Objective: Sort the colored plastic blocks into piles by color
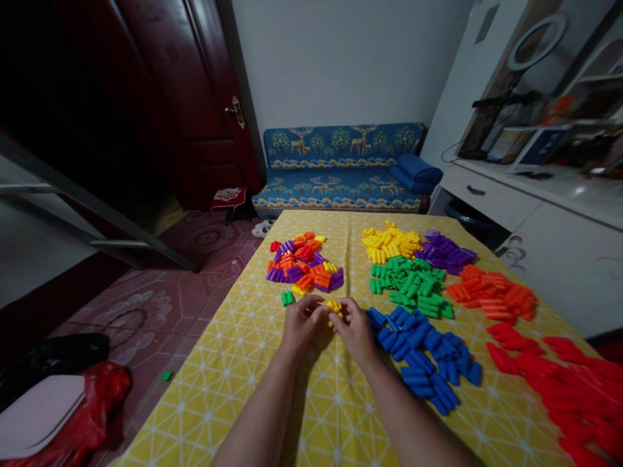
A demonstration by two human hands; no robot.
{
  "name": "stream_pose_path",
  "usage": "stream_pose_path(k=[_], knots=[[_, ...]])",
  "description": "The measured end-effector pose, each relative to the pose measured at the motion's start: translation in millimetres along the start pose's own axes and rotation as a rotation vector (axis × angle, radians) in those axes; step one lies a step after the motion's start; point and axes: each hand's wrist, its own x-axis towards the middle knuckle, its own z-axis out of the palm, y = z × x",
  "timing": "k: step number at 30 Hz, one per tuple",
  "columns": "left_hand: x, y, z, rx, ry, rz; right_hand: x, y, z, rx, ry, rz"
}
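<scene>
Near the middle of the table, my right hand [355, 327] has its fingers closed on small yellow plastic building blocks [333, 306]. Just left of them, my left hand [302, 323] is curled with thumb and forefinger close together; whatever lies between them is hidden. Two green blocks [287, 298] lie beside my left hand. Beyond it is a mixed pile [306, 263] of orange, purple, red and yellow blocks. Right of my right hand spreads a pile of blue blocks [421, 347], with green blocks [411, 282] behind it.
Yellow blocks [392, 243], purple blocks [445, 251], orange blocks [494, 292] and red blocks [564, 383] form separate piles on the patterned yellow tablecloth [233, 363]. One green block [166, 375] is on the floor. A blue sofa [341, 175] stands behind the table, a white cabinet [559, 259] at right.
</scene>
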Motion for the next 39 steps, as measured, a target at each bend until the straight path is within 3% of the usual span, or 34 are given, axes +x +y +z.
stream_pose_path(k=[3,5,8,11,16,20,22,26,29,32,34,39], knots=[[2.6,0.8,-5.5,0.306,0.149,0.254,-2.1,-1.8,2.4,0.078,0.056,0.051],[6.7,-1.7,-8.6,0.439,0.239,0.345,1.7,-4.3,1.0,0.097,0.066,0.084],[12.8,-10.6,-10.0,0.569,0.251,0.353,24.5,-9.4,-12.3,-0.068,0.002,0.065],[14.9,-18.4,-8.8,0.651,0.212,0.317,69.0,-15.1,-41.2,-0.287,0.008,0.050],[12.8,-15.5,-8.1,0.733,0.139,0.274,145.1,-27.3,-101.0,-0.415,0.303,0.066],[12.9,-11.6,-8.3,0.751,0.129,0.271,159.8,-32.6,-117.7,-0.506,0.619,-0.023],[13.8,-12.9,-8.0,0.742,0.128,0.274,151.1,-29.4,-106.5,-0.552,0.579,-0.058],[16.0,-18.9,-7.6,0.682,0.139,0.269,121.2,-17.0,-55.3,-0.575,0.157,-0.062],[16.4,-21.5,-7.6,0.648,0.138,0.262,99.1,-14.1,-14.2,-0.580,-0.012,-0.107],[15.8,-20.5,-7.5,0.639,0.125,0.278,79.0,-21.7,12.7,-0.722,-0.180,-0.151],[15.1,-18.8,-7.6,0.653,0.119,0.288,66.7,-29.6,22.2,-0.851,-0.240,-0.134],[13.8,-16.8,-10.1,0.663,0.073,0.312,44.9,-39.2,29.5,-0.900,-0.176,-0.057]])
